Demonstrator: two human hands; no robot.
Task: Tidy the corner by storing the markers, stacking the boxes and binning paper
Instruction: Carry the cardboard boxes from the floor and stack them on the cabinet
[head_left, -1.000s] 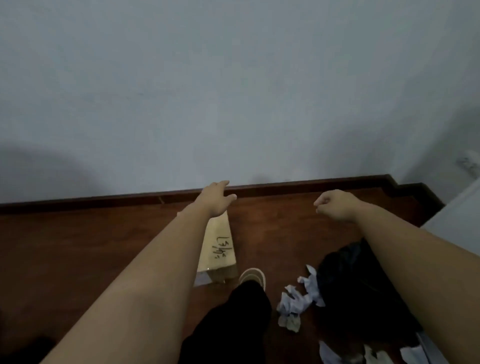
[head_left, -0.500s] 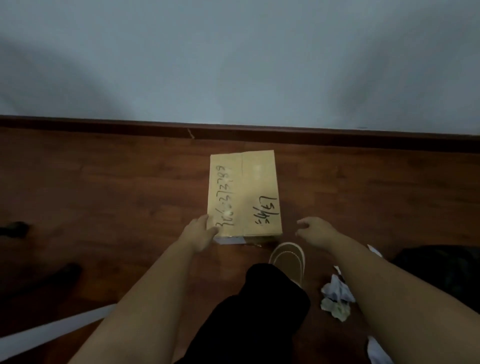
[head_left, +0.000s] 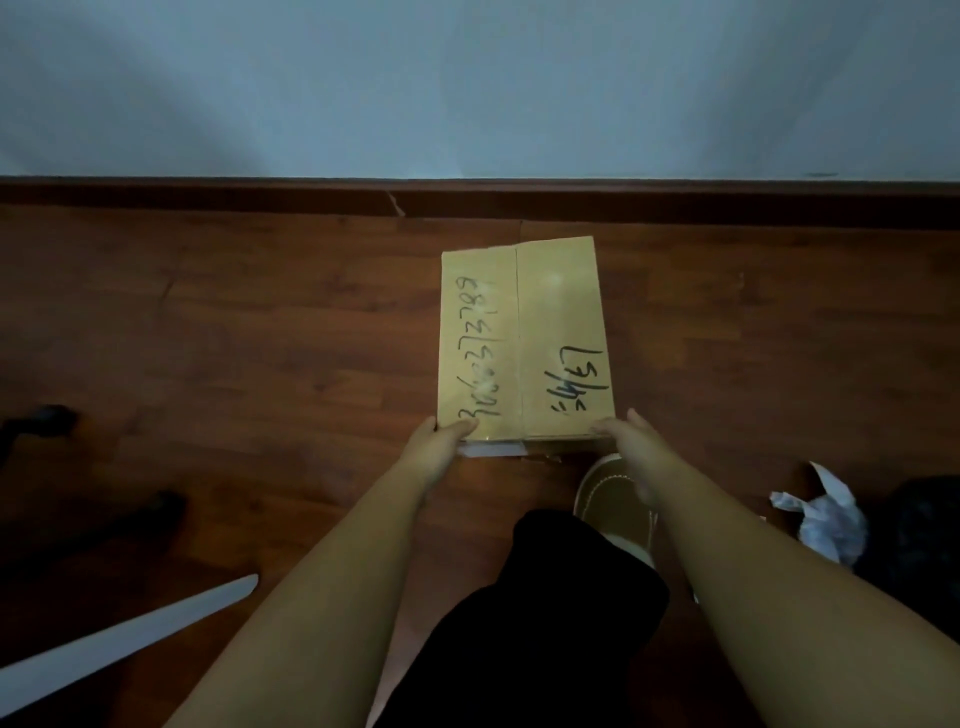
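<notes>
A tan cardboard box (head_left: 522, 332) with black handwritten numbers lies on the dark wooden floor near the wall. My left hand (head_left: 439, 447) grips its near left corner, thumb on top. My right hand (head_left: 631, 441) grips its near right corner. A crumpled white paper (head_left: 826, 514) lies on the floor at the right. No markers are in sight.
A dark baseboard (head_left: 467, 200) runs along the pale wall. My leg in black trousers and a light shoe (head_left: 613, 493) stand just behind the box. A white strip (head_left: 130, 634) lies at lower left. Dark objects (head_left: 47, 421) sit at the left edge, and a dark heap (head_left: 919, 525) at the right.
The view tilted down from the wall to the floor. My left hand came onto the box's near left corner, then my right hand closed on the near right corner.
</notes>
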